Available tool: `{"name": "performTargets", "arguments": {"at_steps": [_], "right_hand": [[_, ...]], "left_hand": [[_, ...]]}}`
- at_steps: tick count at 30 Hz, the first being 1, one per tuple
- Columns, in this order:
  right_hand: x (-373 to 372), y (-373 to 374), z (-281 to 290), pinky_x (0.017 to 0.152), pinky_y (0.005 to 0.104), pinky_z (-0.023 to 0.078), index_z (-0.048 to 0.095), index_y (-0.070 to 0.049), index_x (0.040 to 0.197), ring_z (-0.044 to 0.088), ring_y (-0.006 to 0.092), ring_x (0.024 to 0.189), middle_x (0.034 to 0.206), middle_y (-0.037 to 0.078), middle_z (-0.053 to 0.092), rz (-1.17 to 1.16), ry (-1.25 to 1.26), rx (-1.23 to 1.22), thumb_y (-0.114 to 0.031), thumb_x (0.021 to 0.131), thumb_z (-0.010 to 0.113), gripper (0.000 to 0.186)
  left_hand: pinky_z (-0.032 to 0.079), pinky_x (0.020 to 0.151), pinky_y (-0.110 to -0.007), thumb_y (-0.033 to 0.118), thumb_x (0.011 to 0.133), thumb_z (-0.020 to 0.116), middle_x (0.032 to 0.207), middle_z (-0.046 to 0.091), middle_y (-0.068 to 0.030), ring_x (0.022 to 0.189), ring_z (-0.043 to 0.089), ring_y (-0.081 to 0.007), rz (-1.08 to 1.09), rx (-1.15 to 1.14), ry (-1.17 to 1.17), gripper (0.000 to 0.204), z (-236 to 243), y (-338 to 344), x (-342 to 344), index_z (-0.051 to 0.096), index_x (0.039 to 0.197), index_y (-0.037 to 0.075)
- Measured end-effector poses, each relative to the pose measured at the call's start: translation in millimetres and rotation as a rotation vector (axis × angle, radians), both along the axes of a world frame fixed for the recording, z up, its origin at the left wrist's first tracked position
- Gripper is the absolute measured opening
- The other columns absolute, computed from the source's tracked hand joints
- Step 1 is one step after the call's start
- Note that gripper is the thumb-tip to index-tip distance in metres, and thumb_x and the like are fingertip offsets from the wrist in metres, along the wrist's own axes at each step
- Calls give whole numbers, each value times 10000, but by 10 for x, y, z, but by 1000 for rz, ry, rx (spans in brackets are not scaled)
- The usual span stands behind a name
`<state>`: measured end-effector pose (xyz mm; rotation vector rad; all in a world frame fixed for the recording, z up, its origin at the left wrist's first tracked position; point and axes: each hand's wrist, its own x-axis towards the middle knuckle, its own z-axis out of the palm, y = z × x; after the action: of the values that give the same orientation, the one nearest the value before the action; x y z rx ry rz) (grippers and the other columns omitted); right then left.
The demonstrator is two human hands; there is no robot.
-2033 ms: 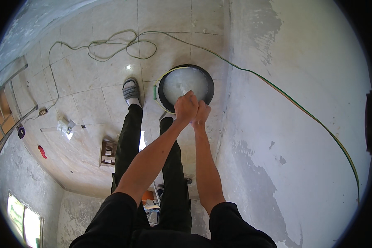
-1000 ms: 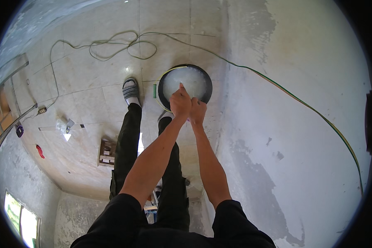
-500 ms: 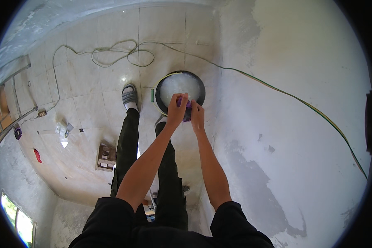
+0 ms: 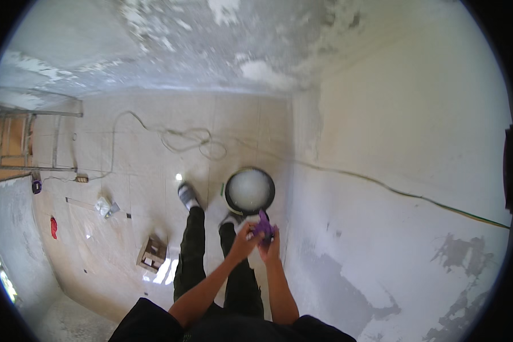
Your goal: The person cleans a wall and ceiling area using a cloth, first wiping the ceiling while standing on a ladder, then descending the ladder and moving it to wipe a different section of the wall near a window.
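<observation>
Both hands are up in front of the person's chest, close together, working a small purple object (image 4: 264,225) between them. The left hand (image 4: 244,239) has its fingers curled in against the purple piece from the left, and the right hand (image 4: 271,248) closes round it from below and the right; the top of the purple thing sticks up above the fingers. What exactly it is I cannot tell from here, it is too small and half covered.

Straight below the hands, on the tiled floor (image 4: 142,159), stands a round black bucket (image 4: 249,191). It is filled nearly to the rim with a pale, whitish mix that looks smooth on top. The bucket sits just beside the base of the plastered wall (image 4: 393,137), right at the person's feet, one shoe (image 4: 186,195) just to the left of it.

A long cable (image 4: 191,139) lies in loose loops on the floor beyond the bucket and runs on along the wall to the right. Further left on the floor sits a small wooden crate (image 4: 152,253), and near the far left a red scrap (image 4: 53,227). A wooden ladder-like frame (image 4: 17,142) leans at the left edge.
</observation>
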<state>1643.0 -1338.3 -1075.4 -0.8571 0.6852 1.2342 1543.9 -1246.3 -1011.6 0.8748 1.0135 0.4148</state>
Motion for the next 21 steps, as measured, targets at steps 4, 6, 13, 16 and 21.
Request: {"name": "performTargets", "arguments": {"at_steps": [4, 6, 13, 16, 21], "right_hand": [[13, -178, 354, 740, 318, 555, 492, 47, 1219, 631, 247, 887, 1067, 164, 619, 237, -20, 333, -600, 904, 384, 728], [-39, -92, 678, 678, 337, 568, 446, -77, 1310, 617, 301, 932, 1116, 189, 601, 163, 98, 421, -652, 883, 336, 725], [-234, 326, 1229, 987, 502, 371, 419, -280, 1325, 578, 288, 977, 1135, 129, 592, 106, -135, 525, -583, 918, 335, 514], [-622, 780, 1448, 997, 487, 366, 383, -243, 1338, 572, 274, 992, 1150, 126, 577, 284, -264, 509, -541, 930, 353, 506], [-1522, 1404, 1745, 1013, 463, 358, 322, -182, 1359, 563, 251, 1017, 1176, 121, 554, 590, -383, 626, -472, 950, 382, 505]], "left_hand": [[428, 899, -294, 175, 846, 688, 985, 584, -38, 990, 553, -119, -193, 39, -98, 351, 271, -283, -101, 527, 1125, 36], [427, 899, -306, 192, 848, 691, 1007, 583, -50, 1003, 551, -137, -194, 108, -149, 368, 477, -297, -213, 528, 1141, 40], [404, 932, -351, 354, 902, 599, 1162, 561, -114, 1103, 523, -217, -408, 374, -172, 420, 1098, 205, -615, 510, 1198, 70], [394, 940, -356, 334, 922, 568, 1168, 549, -129, 1110, 518, -236, -318, 429, -200, 401, 971, 363, -869, 496, 1201, 55], [409, 938, -368, 353, 917, 573, 1139, 577, -131, 1105, 536, -239, 0, 511, -13, 418, 1444, 651, -1715, 493, 1209, 66]]}}
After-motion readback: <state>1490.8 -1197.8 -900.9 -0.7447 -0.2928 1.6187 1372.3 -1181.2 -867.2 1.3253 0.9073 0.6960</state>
